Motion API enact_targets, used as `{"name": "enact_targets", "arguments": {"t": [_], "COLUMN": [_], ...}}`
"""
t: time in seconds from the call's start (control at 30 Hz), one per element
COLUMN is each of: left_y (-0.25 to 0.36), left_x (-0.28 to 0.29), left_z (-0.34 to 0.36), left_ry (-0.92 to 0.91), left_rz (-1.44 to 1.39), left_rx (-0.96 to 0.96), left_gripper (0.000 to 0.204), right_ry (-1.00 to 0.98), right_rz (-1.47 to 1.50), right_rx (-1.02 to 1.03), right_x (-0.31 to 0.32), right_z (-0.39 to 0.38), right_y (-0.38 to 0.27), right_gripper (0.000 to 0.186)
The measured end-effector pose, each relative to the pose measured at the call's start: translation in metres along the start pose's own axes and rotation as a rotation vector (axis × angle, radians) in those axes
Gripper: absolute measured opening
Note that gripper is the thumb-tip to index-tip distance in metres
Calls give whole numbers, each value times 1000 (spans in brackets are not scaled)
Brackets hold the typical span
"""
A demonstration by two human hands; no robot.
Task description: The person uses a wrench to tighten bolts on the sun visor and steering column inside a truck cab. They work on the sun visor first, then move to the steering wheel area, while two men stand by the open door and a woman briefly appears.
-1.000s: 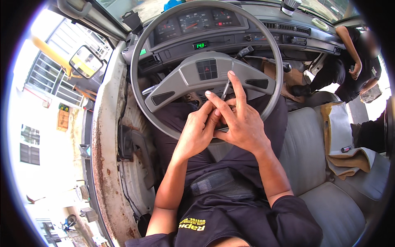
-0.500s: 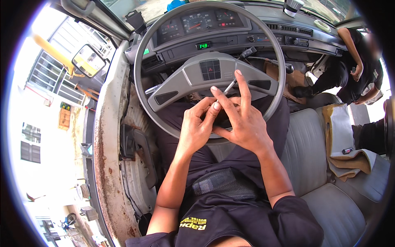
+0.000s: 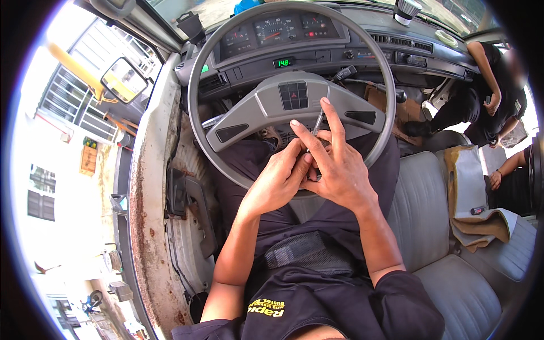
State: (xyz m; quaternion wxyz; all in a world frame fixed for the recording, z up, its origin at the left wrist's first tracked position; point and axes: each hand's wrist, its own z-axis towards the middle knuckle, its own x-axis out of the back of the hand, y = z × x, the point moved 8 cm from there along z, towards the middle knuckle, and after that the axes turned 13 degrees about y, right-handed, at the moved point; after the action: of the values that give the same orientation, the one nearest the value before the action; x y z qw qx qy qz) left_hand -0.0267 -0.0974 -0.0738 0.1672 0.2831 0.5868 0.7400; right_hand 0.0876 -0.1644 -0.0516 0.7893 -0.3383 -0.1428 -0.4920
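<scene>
My left hand (image 3: 280, 178) pinches with thumb and fingers near the lower end of a thin metal rod (image 3: 319, 122), just inside the lower half of the grey steering wheel (image 3: 387, 113). My right hand (image 3: 340, 170) overlaps it, two fingers stretched upward and the others curled about the rod, whose lower part is hidden by both hands. The rod points up toward the wheel's hub (image 3: 264, 102). My hands are above my lap, with the wheel's spokes behind them.
The dashboard (image 3: 425, 62) spans the top. A person (image 3: 490, 107) leans in at the right doorway; another arm (image 3: 507, 170) reaches in below. Beside me are a grey seat (image 3: 419, 209) and folded material (image 3: 464, 187) with a small cylinder (image 3: 477, 210). The rusty door frame (image 3: 150, 226) borders my left.
My hands have shifted slightly, the left one dipping after rising, and the rod's tilt has changed a little. Another person's arm has come into view at the right edge.
</scene>
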Motion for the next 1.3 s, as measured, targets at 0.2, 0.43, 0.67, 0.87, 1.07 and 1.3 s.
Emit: {"name": "enact_targets", "arguments": {"t": [0.2, 0.43, 0.67, 0.87, 1.07, 1.3], "left_y": [3, 0, -4, -7, -3, -4], "left_x": [-1, -3, 0, 11, 19, 13], "left_z": [1, -1, -2, 2, -1, -4], "left_ry": [62, 35, 52, 264, 393, 407], "left_rz": [-12, 1, 75, 61, 103, 261], "left_rx": [-52, -72, -82, -58, -100, -199], "left_gripper": [21, 27, 24, 26, 23, 20], "right_ry": [-3, 47, 15, -11, -212, -349], "right_rz": [6, 30, 37, 473, -249, -410], "right_rx": [3, -27, -81, -164, -52, -268], "right_x": [3, 5, 6, 25, -65, -135], "right_z": [1, -7, -5, 79, 223, 280], "right_y": [0, 3, 6, 45, 159, 243], "right_gripper": [117, 102, 98, 63, 42, 60]}}
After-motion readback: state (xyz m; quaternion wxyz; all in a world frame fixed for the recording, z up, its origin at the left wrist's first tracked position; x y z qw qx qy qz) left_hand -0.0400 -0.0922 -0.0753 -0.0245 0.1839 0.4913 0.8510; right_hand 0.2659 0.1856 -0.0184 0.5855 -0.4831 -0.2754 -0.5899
